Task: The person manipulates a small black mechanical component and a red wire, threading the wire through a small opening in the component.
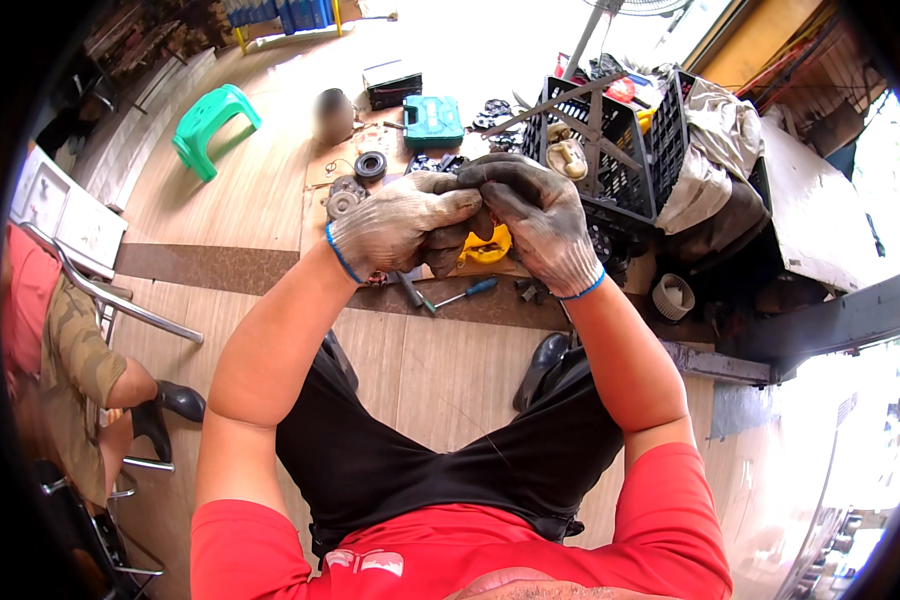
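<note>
My left hand (400,228) and my right hand (540,225), both in soiled knit gloves with blue cuffs, meet at the upper centre, their fingers curled closed and touching around something I cannot make out. A yellow object (487,247) shows just behind and below the fingers. On the floor beneath lie a blue-handled screwdriver (478,288) and a tool with a green-tipped shaft (412,293). Beyond my hands are a round metal part (346,203), a black ring (370,166) and a teal case (432,121).
Black crates (610,150) full of parts and cloth stand at the back right, near a white basket (673,297) and a metal beam (820,325). A green stool (217,125) stands back left. Another person (90,360) sits at the left edge beside metal chair tubing.
</note>
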### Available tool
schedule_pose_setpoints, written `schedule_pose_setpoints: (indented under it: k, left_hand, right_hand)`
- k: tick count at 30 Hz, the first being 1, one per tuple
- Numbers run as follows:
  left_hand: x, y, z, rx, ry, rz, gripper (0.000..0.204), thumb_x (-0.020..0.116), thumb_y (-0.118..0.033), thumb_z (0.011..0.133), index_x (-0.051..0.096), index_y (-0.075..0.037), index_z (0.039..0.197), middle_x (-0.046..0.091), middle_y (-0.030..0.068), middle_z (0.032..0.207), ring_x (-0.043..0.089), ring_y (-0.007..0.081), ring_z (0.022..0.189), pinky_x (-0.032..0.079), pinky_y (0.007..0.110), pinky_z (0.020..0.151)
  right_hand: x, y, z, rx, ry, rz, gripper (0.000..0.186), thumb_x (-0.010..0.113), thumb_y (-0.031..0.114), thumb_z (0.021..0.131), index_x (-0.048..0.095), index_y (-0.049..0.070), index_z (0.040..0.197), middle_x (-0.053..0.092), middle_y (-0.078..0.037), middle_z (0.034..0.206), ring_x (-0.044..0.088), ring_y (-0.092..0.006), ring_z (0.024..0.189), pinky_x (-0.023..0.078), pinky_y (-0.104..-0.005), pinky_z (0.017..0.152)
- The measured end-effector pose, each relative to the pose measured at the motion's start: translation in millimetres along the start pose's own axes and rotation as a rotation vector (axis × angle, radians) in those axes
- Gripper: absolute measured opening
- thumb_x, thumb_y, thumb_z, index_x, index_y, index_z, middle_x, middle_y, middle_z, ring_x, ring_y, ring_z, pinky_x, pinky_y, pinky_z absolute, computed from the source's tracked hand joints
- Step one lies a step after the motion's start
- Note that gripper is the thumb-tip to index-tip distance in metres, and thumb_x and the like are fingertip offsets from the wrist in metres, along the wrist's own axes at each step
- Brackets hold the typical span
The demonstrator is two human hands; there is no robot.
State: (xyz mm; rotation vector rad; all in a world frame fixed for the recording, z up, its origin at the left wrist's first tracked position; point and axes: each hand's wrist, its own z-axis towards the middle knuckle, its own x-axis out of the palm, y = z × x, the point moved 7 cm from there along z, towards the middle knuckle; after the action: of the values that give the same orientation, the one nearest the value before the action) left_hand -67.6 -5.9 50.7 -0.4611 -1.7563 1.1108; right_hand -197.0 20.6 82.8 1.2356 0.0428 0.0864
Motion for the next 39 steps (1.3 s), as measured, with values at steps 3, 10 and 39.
schedule_pose_setpoints:
  k: [3, 10, 39]
  left_hand:
    - [-2, -1, 3, -0.003, 0.005, 0.042, 0.033, 0.056, -0.031, 0.109, 0.065, 0.000, 0.101, 0.034, -0.0030, 0.054, 0.033, 0.0112, 0.042, 0.030, 0.031, 0.043]
    - [-6, -10, 5, 0.072, 0.074, -0.029, 0.037, 0.056, -0.034, 0.109, 0.068, 0.001, 0.105, 0.035, -0.0046, 0.055, 0.031, 0.0092, 0.041, 0.028, 0.029, 0.042]
    - [7, 11, 0, 0.049, 0.262, -0.054, 0.040, 0.066, -0.043, 0.102, 0.059, -0.004, 0.113, 0.036, -0.0030, 0.054, 0.035, 0.0117, 0.042, 0.028, 0.032, 0.042]
  right_hand:
    - [1, -3, -2, 0.075, -0.030, 0.082, 0.016, 0.066, 0.001, 0.099, 0.072, -0.005, 0.112, 0.071, -0.008, 0.108, 0.064, -0.0117, 0.086, 0.055, -0.0256, 0.079]
    - [-11, -8, 8, 0.223, -0.017, 0.171, 0.024, 0.066, 0.005, 0.101, 0.070, -0.003, 0.124, 0.072, -0.005, 0.107, 0.064, -0.0100, 0.090, 0.054, -0.0242, 0.081]
    - [3, 12, -4, -0.020, 0.048, -0.025, 0.015, 0.070, -0.001, 0.092, 0.075, -0.006, 0.106, 0.069, -0.009, 0.108, 0.066, -0.0155, 0.098, 0.054, -0.0284, 0.089]
